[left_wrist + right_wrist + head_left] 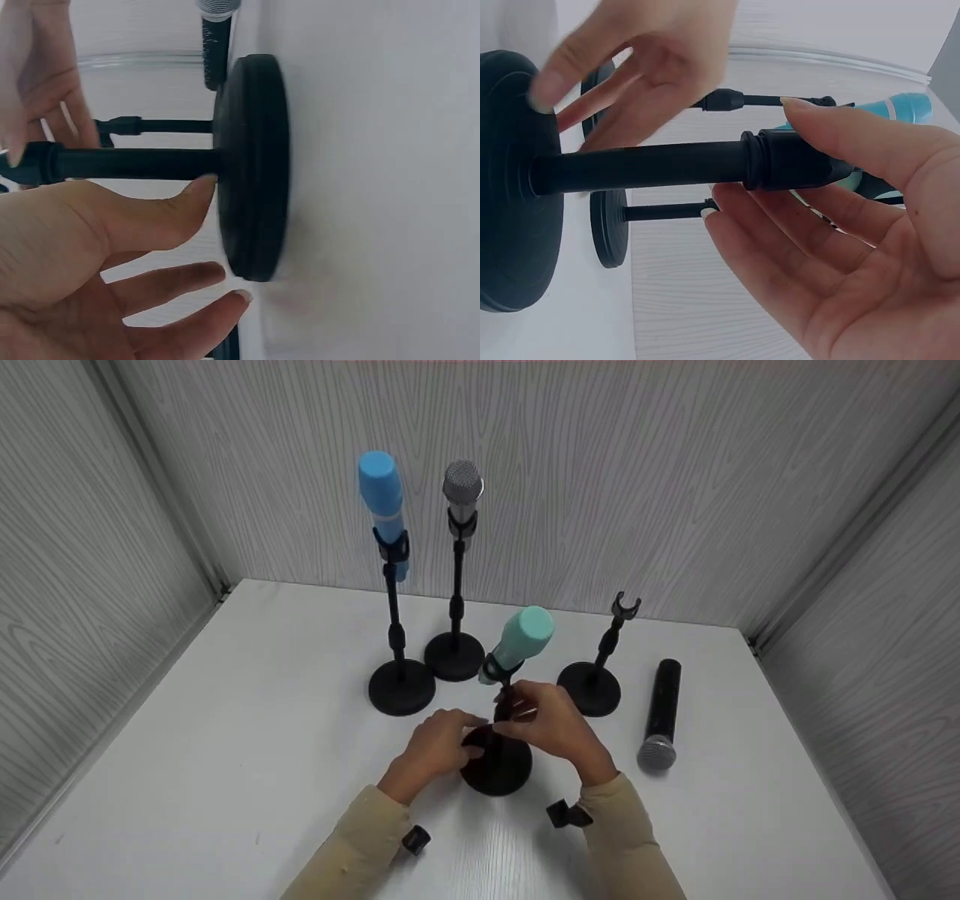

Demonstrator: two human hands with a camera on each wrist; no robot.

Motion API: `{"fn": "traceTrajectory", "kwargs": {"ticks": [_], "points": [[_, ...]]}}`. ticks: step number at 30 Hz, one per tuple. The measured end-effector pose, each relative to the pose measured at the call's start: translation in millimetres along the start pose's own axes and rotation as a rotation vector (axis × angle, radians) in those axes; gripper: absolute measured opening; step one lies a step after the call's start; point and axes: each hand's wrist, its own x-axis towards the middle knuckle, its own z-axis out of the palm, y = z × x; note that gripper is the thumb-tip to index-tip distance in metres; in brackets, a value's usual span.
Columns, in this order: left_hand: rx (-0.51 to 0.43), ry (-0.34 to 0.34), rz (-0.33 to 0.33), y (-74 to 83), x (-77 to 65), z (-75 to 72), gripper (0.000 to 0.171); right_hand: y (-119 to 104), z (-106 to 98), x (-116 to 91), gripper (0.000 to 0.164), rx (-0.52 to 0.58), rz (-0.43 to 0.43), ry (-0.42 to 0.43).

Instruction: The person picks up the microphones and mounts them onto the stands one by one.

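A black desk microphone stand (499, 778) stands at the front of the table, a teal microphone (527, 633) tilted in its clip. My right hand (555, 721) pinches the thick collar (791, 159) on its pole, thumb on one side and fingers on the other. Low by the round base (259, 169) is my left hand (441, 741). Its thumb tip lies where pole and base meet, and its fairly straight fingers spread near the base's edge. The lower pole (142, 163) runs bare between the two hands.
Behind on the left, one stand (401, 688) bears a blue microphone (381, 487); another (455, 656) bears a silver-headed microphone (463, 484). To the right are a shorter stand (590, 690) with a bare clip and a black microphone (661, 709) lying down. Grey panels (570, 472) enclose the table.
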Motion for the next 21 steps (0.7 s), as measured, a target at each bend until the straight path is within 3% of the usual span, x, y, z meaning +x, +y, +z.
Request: {"fn": "traceTrajectory", "kwargs": {"ticks": [3, 7, 9, 11, 15, 21], "points": [[-0.069, 0.146, 0.048, 5.6, -0.5, -10.5, 0.031, 1.1, 0.0, 0.1, 0.024, -0.03, 0.017, 0.017], [-0.18, 0.371, 0.179, 13.5, -0.7, -21.7, 0.017, 2.2, -0.6, -0.1, 0.022, -0.043, 0.022, 0.032], [-0.224, 0.441, 0.245, 17.8, -0.9, -25.1, 0.014, 2.5, -0.9, -0.1, 0.02, -0.045, 0.015, 0.037], [-0.262, 0.469, 0.292, 22.5, -1.7, -26.9, 0.013, 2.8, -1.2, -0.1, 0.018, -0.046, 0.009, 0.042], [-0.285, 0.456, 0.356, 32.0, -3.9, -26.4, 0.014, 3.7, -1.1, -0.1, 0.017, -0.039, 0.0, 0.05], [-0.27, 0.459, 0.392, 39.8, -3.3, -22.6, 0.021, 6.8, 0.1, 0.4, 0.015, -0.027, -0.029, 0.044]]}}
